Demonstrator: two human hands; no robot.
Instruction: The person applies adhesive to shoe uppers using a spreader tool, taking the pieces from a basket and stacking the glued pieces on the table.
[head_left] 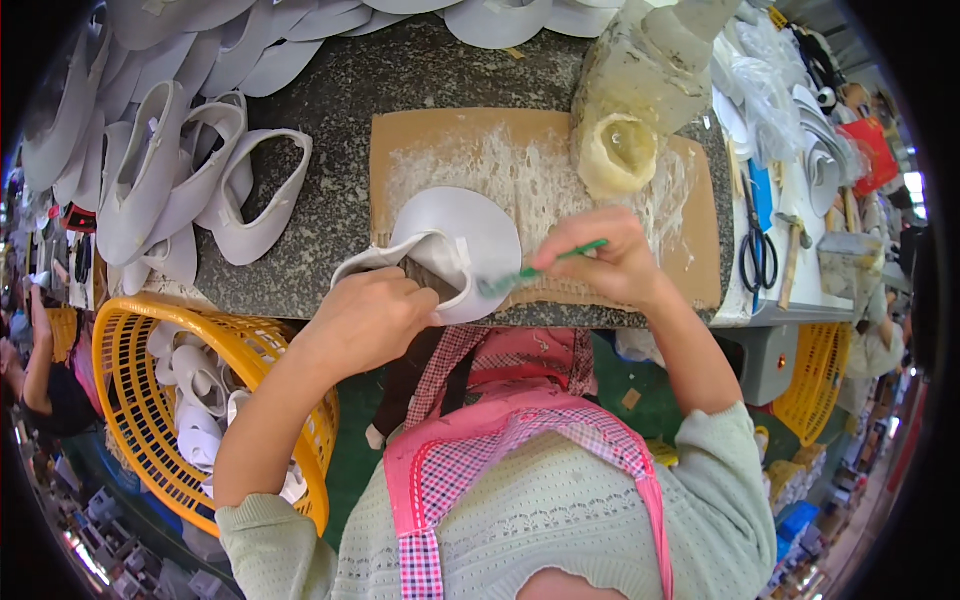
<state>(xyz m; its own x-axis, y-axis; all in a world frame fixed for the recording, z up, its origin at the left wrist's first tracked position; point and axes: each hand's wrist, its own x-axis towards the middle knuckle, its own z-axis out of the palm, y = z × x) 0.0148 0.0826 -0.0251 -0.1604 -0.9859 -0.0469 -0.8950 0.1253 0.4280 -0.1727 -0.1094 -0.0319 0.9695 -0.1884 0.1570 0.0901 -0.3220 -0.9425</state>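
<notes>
My left hand [372,315] is closed on the rim of a white shoe upper [468,218], its fingers hooked over the edge of the foot opening. The wide rounded front of the upper lies over a glue-streaked sheet of cardboard [440,140]. In my right hand [605,255] is a small brush with a green handle [580,249], pinched between thumb and fingers. The brush's blurred tip is at the right side of the upper. Beyond my right hand stands a glue-crusted, yellowish plastic bottle [590,130], with an opening facing me.
White shoe uppers [262,225] pile up at the left and far side of the speckled table [340,105]. A yellow basket [108,365] with more white pieces stands at lower left. Black-handled scissors [758,262] lie to the right. Another person's arm [40,350] shows at far left.
</notes>
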